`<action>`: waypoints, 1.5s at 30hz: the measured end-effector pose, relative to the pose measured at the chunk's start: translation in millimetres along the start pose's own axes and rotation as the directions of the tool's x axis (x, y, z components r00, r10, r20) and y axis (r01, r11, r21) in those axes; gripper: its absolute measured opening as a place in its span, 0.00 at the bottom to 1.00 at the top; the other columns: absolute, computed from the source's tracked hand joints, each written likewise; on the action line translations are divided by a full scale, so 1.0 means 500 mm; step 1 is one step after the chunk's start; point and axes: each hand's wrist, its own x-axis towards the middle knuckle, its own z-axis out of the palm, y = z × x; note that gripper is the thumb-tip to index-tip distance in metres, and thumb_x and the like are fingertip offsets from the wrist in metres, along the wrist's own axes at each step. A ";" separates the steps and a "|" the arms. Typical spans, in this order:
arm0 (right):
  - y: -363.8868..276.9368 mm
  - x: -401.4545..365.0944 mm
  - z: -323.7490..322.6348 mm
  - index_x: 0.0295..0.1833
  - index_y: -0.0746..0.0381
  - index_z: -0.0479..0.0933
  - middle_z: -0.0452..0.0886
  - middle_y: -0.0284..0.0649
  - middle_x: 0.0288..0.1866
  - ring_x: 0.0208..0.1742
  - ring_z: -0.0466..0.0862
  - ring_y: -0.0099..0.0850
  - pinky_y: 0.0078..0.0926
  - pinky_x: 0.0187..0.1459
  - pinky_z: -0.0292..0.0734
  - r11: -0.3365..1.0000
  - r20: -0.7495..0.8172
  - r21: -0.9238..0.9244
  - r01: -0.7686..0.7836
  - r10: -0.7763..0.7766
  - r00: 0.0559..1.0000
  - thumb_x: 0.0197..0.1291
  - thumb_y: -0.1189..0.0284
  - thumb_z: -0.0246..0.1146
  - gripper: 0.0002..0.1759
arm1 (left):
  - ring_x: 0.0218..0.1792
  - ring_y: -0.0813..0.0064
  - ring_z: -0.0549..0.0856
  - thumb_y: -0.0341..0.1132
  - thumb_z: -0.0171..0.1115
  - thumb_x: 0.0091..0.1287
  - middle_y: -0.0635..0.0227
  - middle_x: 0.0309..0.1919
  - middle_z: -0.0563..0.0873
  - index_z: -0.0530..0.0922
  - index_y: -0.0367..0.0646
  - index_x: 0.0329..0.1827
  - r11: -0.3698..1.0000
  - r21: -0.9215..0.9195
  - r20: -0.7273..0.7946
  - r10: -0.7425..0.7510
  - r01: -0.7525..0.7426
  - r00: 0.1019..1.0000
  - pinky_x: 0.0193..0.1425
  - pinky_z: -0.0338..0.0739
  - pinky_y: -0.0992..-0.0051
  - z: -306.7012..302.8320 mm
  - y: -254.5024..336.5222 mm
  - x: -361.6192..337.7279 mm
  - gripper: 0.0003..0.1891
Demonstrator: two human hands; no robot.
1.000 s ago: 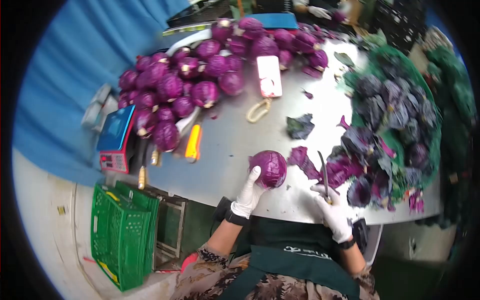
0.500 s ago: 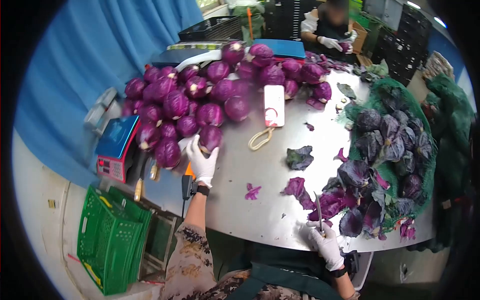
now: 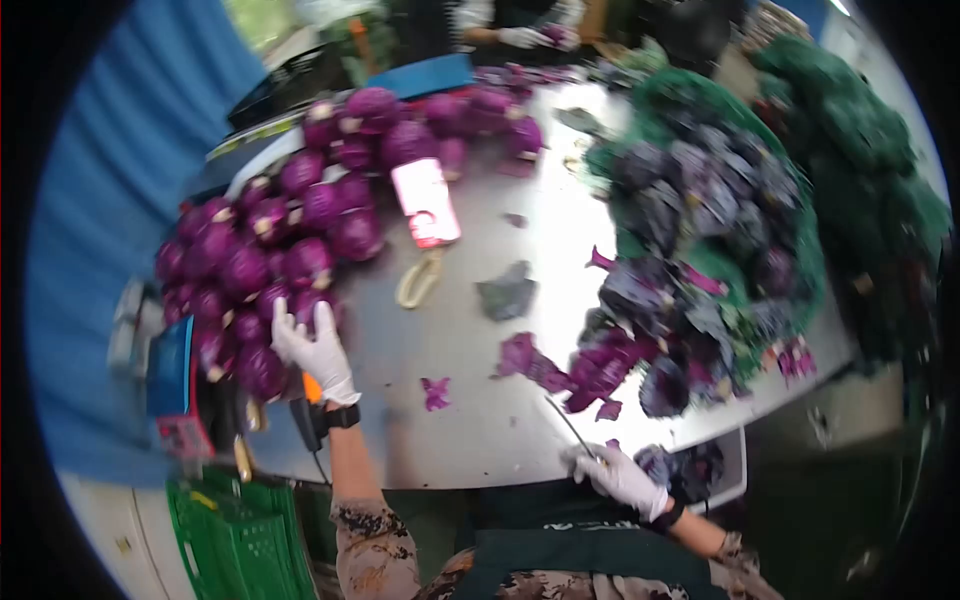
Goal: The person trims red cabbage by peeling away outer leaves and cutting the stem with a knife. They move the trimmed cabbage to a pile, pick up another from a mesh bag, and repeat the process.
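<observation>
My left hand (image 3: 315,350), in a white glove, is at the right front edge of the heap of peeled purple cabbages (image 3: 243,268). Its fingers are spread beside a cabbage (image 3: 312,308), and nothing is gripped. My right hand (image 3: 622,478), also gloved, is wrapped round the handle of a knife (image 3: 572,424) near the table's front edge. The thin blade points up and left. Beyond the knife lie torn purple leaves (image 3: 600,368) and unpeeled dark cabbages (image 3: 700,180) on a green net (image 3: 808,235).
A phone-like white and red object (image 3: 425,203) with a cord loop stands mid-table (image 3: 440,340). Scales (image 3: 172,370) and wooden-handled knives (image 3: 243,458) are at left, a green crate (image 3: 235,540) below, a bin (image 3: 735,465) at right. A gloved co-worker (image 3: 522,36) is across the table.
The view has swung right and is blurred. My left hand's fingers have come off the cabbage and opened. My right hand still holds the knife, its blade now tilted further left.
</observation>
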 end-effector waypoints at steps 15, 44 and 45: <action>0.070 -0.273 -0.209 0.44 0.62 0.77 0.71 0.26 0.26 0.19 0.65 0.13 0.13 0.21 0.59 0.963 -0.834 0.179 0.200 0.041 0.551 0.71 0.61 0.53 0.15 | 0.71 0.43 0.61 0.56 0.74 0.51 0.43 0.71 0.61 0.62 0.52 0.75 0.957 -0.258 0.960 0.269 -0.131 0.072 0.72 0.60 0.55 0.247 0.359 -0.431 0.48; 0.149 -0.471 -0.282 0.35 0.60 0.74 0.71 0.31 0.17 0.12 0.67 0.20 0.20 0.14 0.59 0.969 -0.730 0.068 -0.236 0.209 0.651 0.72 0.59 0.54 0.17 | 0.53 0.43 0.77 0.48 0.67 0.50 0.41 0.55 0.76 0.58 0.64 0.76 0.527 -0.836 0.365 0.743 0.154 -0.562 0.58 0.71 0.51 0.065 0.475 -0.823 0.46; 0.175 -0.491 -0.269 0.35 0.60 0.74 0.71 0.31 0.16 0.12 0.67 0.21 0.20 0.14 0.59 0.961 -0.778 0.102 -0.256 0.237 0.581 0.72 0.60 0.54 0.16 | 0.45 0.49 0.83 0.46 0.64 0.55 0.49 0.50 0.81 0.62 0.62 0.75 0.554 -0.809 0.222 0.599 0.198 -0.769 0.48 0.76 0.56 0.069 0.513 -0.785 0.40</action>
